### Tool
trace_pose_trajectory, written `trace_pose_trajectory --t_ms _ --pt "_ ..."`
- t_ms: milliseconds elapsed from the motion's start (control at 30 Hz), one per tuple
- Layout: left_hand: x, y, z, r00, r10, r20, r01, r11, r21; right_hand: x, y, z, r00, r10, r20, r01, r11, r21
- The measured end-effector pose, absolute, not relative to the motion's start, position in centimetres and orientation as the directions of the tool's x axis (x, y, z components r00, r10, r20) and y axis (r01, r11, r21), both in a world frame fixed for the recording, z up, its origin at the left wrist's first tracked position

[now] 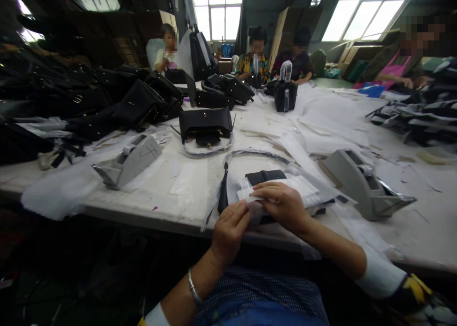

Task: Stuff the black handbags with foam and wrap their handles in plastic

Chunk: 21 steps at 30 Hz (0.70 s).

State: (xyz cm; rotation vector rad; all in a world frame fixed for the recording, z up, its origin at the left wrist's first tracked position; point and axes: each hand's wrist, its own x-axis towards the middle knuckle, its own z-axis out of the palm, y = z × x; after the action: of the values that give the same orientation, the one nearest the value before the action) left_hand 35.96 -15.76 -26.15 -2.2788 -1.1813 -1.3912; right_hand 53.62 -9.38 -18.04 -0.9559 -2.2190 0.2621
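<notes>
At the table's front edge a black handbag lies partly covered by thin white wrapping sheet. My left hand is closed, thumb and fingers pinching the near edge of a small white translucent piece over the bag. My right hand comes from the right, fingers bent and closed on that same piece. Whether it is paper or plastic I cannot tell. The bag's strap, wrapped in clear film, curves behind it on the table. My hands and the sheet hide much of the bag.
Grey tape dispensers stand left and right of my hands. Another black handbag sits behind. Black bags pile up on the left; white sheets spread on the right. Several people work across the table.
</notes>
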Motion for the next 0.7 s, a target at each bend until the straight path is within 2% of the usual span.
trace_pose_trajectory --t_ms 133,367,533,700 --pt "35.6 -15.9 -26.1 0.191 0.536 0.823 0.712 -0.652 0.259 52.8 -8.1 -18.3 -0.471 0.79 0.392 0.611 0.613 -0.501" --pt "35.7 -16.0 -25.4 0.157 0.62 0.768 0.716 -0.607 0.344 52.6 -7.1 -17.7 -0.456 0.878 0.144 0.722 0.46 -0.516" --pt "35.8 -16.1 -25.2 0.216 0.624 0.751 0.767 -0.584 0.265 52.4 -7.0 -17.6 -0.427 0.897 0.112 0.742 0.419 -0.523" --pt "36.0 -16.3 -24.7 0.303 0.632 0.713 0.802 -0.573 0.168 52.3 -6.6 -17.7 -0.432 0.891 0.14 0.778 0.447 -0.442"
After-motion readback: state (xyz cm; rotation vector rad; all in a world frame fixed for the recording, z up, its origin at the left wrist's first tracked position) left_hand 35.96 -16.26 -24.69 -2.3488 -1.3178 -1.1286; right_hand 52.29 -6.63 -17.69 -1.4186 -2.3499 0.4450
